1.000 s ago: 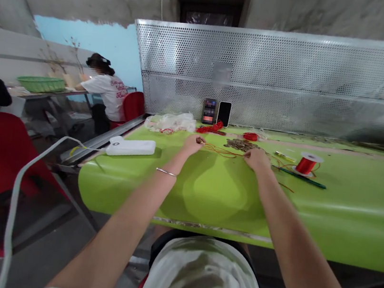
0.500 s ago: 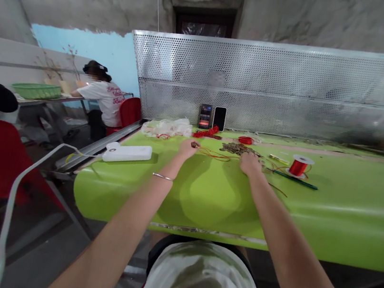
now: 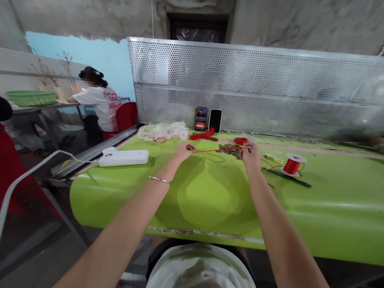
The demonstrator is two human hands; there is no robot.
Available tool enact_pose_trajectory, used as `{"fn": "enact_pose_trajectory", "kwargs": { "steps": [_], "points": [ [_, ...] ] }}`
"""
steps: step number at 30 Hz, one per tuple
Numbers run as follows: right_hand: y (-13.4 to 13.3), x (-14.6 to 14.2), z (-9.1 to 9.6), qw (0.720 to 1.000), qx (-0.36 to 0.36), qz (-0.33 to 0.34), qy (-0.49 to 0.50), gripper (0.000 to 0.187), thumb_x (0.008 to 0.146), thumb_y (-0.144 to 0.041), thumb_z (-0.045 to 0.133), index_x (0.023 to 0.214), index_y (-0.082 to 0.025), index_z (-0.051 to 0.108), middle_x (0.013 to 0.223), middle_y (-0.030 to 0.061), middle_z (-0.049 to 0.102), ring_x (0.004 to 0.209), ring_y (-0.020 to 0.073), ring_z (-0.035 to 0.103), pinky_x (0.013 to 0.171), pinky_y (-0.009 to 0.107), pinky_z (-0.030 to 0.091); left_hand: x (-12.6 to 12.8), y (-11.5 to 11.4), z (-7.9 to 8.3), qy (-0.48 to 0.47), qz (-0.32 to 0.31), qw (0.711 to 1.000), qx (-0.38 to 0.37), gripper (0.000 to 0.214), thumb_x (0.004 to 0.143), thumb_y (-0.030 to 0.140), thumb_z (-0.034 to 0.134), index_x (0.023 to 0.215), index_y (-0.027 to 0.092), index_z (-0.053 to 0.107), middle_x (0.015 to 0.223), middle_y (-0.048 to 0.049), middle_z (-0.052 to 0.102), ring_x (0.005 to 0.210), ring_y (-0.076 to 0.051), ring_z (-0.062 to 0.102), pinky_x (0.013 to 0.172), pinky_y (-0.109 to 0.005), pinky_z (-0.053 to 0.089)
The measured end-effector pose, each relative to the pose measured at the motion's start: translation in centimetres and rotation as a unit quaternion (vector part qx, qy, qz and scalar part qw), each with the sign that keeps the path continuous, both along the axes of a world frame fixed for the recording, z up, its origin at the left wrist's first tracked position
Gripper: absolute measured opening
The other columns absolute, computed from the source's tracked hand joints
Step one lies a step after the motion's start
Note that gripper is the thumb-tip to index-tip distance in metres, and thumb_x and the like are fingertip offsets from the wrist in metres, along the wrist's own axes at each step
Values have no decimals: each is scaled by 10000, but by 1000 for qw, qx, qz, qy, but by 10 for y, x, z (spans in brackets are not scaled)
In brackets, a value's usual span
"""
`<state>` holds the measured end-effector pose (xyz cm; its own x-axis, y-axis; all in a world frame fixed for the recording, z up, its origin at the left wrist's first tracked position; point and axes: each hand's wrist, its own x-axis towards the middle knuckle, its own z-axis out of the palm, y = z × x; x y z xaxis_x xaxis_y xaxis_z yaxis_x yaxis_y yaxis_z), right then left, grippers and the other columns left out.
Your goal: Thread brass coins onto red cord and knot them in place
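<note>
My left hand (image 3: 182, 151) is pinched shut on one end of a thin red cord (image 3: 212, 152), with a small brown bead at its fingertips. My right hand (image 3: 251, 155) pinches the cord's other end, and the cord stretches taut between them just above the green table (image 3: 329, 212). A loose loop of the cord lies on the table under it. A heap of brown beads (image 3: 229, 148) sits right behind the cord, next to my right hand.
A red cord spool (image 3: 292, 165), a green pen (image 3: 290, 178) and a yellow tool (image 3: 273, 159) lie to the right. Two phones (image 3: 207, 119) lean on the perforated metal screen (image 3: 275, 89). A white power strip (image 3: 123, 157) sits left. Another person (image 3: 99, 99) works at a far table.
Both hands have lifted off the table and moved slightly back, and the red cord is now pulled straight between them. The camera has tilted up a little.
</note>
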<state>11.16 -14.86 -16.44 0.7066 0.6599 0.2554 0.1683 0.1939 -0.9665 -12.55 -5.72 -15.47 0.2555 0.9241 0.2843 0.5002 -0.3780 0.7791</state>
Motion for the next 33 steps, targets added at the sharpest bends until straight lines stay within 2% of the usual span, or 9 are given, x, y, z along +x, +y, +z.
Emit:
{"fn": "enact_pose_trajectory", "kwargs": {
  "steps": [5,9,12,15,18,21,26,30,33],
  "points": [
    [-4,-2,12,987,86,-26,133,143,799,-139,574,767,-217,458,522,-89,467,429,77,434,455,188,354,0,-1,2,16,23,1000,-4,117,723,59,626,736,156,690,778,-57,705,748,-169,642,715,-267,486],
    [-9,-2,18,967,132,-19,215,145,779,-115,567,741,-208,464,525,-92,483,405,49,420,421,155,352,-1,1,3,14,57,998,-1,137,724,50,607,712,169,674,815,-63,713,805,-185,654,774,-292,493],
    [-12,-1,21,951,151,-6,269,143,769,-112,579,728,-199,474,538,-85,512,397,34,424,403,134,351,-4,5,2,-43,118,992,15,153,715,40,580,716,167,666,849,-77,713,859,-202,658,830,-329,496],
    [-14,1,21,938,162,5,305,138,774,-124,596,718,-192,490,559,-80,543,387,24,423,386,125,349,-8,10,2,-156,182,970,35,170,706,30,543,740,155,652,860,-80,702,876,-190,657,865,-326,496],
    [-16,1,21,928,164,34,332,126,789,-123,597,720,-184,510,565,-74,562,379,23,422,385,128,365,-12,16,1,-265,239,934,26,157,693,24,529,715,151,617,824,-68,679,866,-171,649,876,-304,499],
    [-18,0,22,922,163,60,348,115,813,-106,566,737,-179,520,578,-66,579,386,24,436,396,131,385,-15,22,-1,-308,276,910,7,167,687,14,508,710,163,580,768,-45,643,862,-163,641,868,-299,506],
    [-18,1,23,931,138,76,330,147,842,-140,573,743,-188,476,585,-77,565,394,22,433,396,131,378,-16,31,-6,-335,301,893,-18,166,679,15,491,678,179,509,713,-6,587,802,-135,623,806,-266,510],
    [-19,2,23,936,124,92,318,173,861,-186,582,742,-193,456,576,-86,531,341,10,281,319,140,241,-15,36,-9,-346,297,890,-20,154,670,25,481,671,178,488,705,5,567,755,-118,608,775,-248,504],
    [-21,2,22,932,125,92,328,172,887,-184,547,738,-190,460,566,-88,506,330,9,209,305,149,203,-14,39,-12,-347,288,892,-13,149,669,31,478,683,179,488,706,-2,558,728,-120,597,750,-251,506]
  ]
}}
